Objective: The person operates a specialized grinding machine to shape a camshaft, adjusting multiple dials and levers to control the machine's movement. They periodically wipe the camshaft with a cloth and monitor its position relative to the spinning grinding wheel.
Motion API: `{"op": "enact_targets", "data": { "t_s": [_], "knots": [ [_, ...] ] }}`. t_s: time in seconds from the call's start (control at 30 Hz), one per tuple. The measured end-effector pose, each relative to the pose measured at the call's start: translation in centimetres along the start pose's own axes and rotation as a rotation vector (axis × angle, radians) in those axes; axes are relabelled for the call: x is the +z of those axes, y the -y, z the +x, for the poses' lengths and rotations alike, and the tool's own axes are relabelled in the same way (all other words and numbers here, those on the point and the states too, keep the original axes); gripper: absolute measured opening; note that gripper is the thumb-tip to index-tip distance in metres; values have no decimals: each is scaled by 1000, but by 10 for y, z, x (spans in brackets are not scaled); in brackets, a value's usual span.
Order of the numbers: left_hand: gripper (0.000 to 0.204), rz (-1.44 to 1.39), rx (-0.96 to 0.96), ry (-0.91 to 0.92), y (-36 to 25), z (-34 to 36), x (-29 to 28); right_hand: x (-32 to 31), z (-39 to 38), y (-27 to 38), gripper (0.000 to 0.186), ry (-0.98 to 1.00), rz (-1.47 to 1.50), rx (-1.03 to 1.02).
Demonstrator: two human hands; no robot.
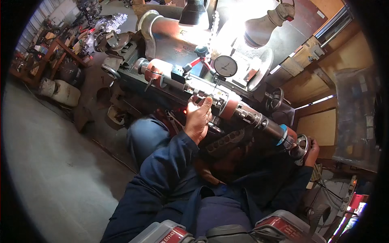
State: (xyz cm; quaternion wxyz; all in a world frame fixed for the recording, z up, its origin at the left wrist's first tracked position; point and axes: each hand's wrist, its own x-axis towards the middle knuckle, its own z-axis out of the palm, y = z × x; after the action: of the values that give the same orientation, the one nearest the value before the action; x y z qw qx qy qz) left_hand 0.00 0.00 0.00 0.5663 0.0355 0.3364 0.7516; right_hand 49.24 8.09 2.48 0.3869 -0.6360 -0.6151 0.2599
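Observation:
A long steel boring bar (pixel 227 103) with red collars runs diagonally across a machine. My left hand (pixel 197 117) rests against the middle of the bar, fingers curled around its underside near a red collar. My right hand (pixel 312 152) grips the small grey handwheel (pixel 300 146) at the bar's lower right end. A round dial gauge (pixel 225 65) stands just above the bar. Both arms wear dark blue sleeves.
A bright lamp (pixel 194 14) glares over the machine bed (pixel 133 81). A second handwheel (pixel 276 98) sits behind the bar. Wooden cabinets (pixel 324 125) fill the right side. Engine parts and clutter (pixel 105 28) lie at upper left, beside grey concrete floor (pixel 52 162).

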Motion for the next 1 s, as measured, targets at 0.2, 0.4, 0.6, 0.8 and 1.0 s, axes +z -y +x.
{"op": "enact_targets", "data": {
  "t_s": [0.2, 0.4, 0.6, 0.8, 1.0],
  "knots": [
    [48, -14, 5, 1, 0, 0, -3, 10, -3, -34, 28, 181, -33, -265],
    [50, -23, 1, -17, -1, 2, -2, 7, -30, -88, 24, 134, 211, 96],
    [43, -13, -15, -4, 0, 3, 1, -26, -69, -60, 23, 237, -236, 46],
    [39, 4, 19, -5, -3, 2, 2, -31, -71, 40, 23, 222, -190, 68],
    [37, 10, -20, 49, 0, 5, -6, -28, -33, 44, 27, 164, -22, 65]
  ]
}}
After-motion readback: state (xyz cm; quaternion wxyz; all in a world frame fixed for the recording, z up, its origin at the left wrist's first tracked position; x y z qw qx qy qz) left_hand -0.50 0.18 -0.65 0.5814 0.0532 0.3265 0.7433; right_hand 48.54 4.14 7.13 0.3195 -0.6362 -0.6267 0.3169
